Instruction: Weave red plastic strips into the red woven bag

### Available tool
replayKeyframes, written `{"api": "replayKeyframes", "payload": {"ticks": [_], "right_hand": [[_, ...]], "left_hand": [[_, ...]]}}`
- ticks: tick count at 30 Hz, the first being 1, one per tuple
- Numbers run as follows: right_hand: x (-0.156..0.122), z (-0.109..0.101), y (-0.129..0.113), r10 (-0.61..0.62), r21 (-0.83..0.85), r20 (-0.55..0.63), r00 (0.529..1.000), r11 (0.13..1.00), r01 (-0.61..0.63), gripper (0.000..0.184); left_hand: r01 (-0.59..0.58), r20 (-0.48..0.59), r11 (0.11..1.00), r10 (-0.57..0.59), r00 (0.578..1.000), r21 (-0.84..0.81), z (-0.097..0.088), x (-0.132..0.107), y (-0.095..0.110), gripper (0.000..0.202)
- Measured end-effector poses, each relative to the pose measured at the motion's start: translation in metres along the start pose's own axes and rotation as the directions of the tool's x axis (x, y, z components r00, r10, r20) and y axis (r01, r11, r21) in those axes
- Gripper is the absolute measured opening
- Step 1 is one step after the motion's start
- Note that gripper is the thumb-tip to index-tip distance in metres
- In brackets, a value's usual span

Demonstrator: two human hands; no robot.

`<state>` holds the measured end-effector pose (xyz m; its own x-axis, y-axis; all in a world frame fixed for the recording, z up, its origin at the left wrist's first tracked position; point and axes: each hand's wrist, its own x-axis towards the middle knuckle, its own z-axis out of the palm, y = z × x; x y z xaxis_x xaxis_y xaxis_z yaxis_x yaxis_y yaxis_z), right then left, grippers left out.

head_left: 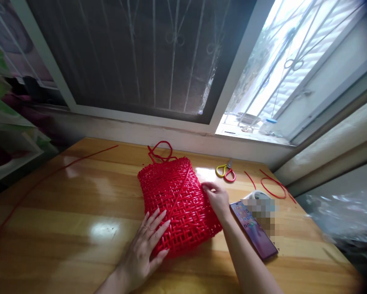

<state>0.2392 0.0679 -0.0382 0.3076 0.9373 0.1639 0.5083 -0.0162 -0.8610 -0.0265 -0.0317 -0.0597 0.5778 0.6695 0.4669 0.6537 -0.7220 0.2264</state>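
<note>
A red woven basket piece (177, 200) lies flat in the middle of the wooden table (79, 204). My left hand (145, 245) rests on its near left corner, palm down with the fingers stretched out on the weave. My right hand (217, 198) is at the basket's right edge, fingers curled and pinching the weave there. A loose red cord (179, 192) runs diagonally across the basket's top, and more red cord loops (160, 151) stick out at its far edge.
A smartphone (252, 228) lies by my right forearm, with a white object (257, 195) behind it. Scissors with yellow and red handles (225, 171) and red cord pieces (274, 185) lie at the far right. A long red cord (48, 175) trails left. A barred window stands behind.
</note>
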Motion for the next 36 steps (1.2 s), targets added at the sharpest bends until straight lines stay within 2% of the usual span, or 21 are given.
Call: {"api": "replayKeyframes", "payload": {"ticks": [8,14,21,26,28,30,33,36], "right_hand": [[-0.003,0.0,-0.006,0.033,-0.077,-0.023,0.999,0.996,-0.034,0.025],[0.006,-0.002,-0.007,0.07,-0.224,0.065,0.995,0.973,-0.054,0.019],[0.013,-0.005,0.001,0.065,-0.237,0.122,0.99,0.971,-0.034,0.017],[0.009,-0.006,0.003,0.033,-0.241,0.133,0.991,0.971,-0.001,0.02],[0.004,-0.006,0.0,-0.014,-0.28,0.098,0.995,0.959,0.041,0.019],[0.0,-0.006,-0.003,-0.126,-0.372,0.061,0.99,0.918,0.14,0.018],[-0.004,-0.008,-0.006,-0.332,-0.526,0.059,0.942,0.791,0.312,0.018],[-0.006,-0.011,-0.007,-0.395,-0.583,0.089,0.914,0.724,0.369,0.019]], "left_hand": [[-0.02,-0.007,1.0,0.02,1.0,0.008,0.0,0.002,0.0,0.056],[-0.006,-0.001,1.0,0.006,1.0,0.003,0.0,0.003,0.001,0.057],[-0.009,0.022,1.0,0.009,1.0,0.012,0.001,0.002,-0.001,0.057],[-0.016,0.017,1.0,0.015,1.0,0.013,0.002,0.001,-0.001,0.057],[-0.013,0.013,1.0,0.013,1.0,0.014,0.002,0.001,-0.001,0.058],[-0.013,0.014,1.0,0.012,1.0,0.015,0.002,0.001,-0.001,0.058],[-0.021,0.011,1.0,0.021,1.0,0.018,0.001,0.001,-0.001,0.058],[-0.029,0.002,0.999,0.029,1.0,0.02,0.0,0.002,-0.001,0.058]]}}
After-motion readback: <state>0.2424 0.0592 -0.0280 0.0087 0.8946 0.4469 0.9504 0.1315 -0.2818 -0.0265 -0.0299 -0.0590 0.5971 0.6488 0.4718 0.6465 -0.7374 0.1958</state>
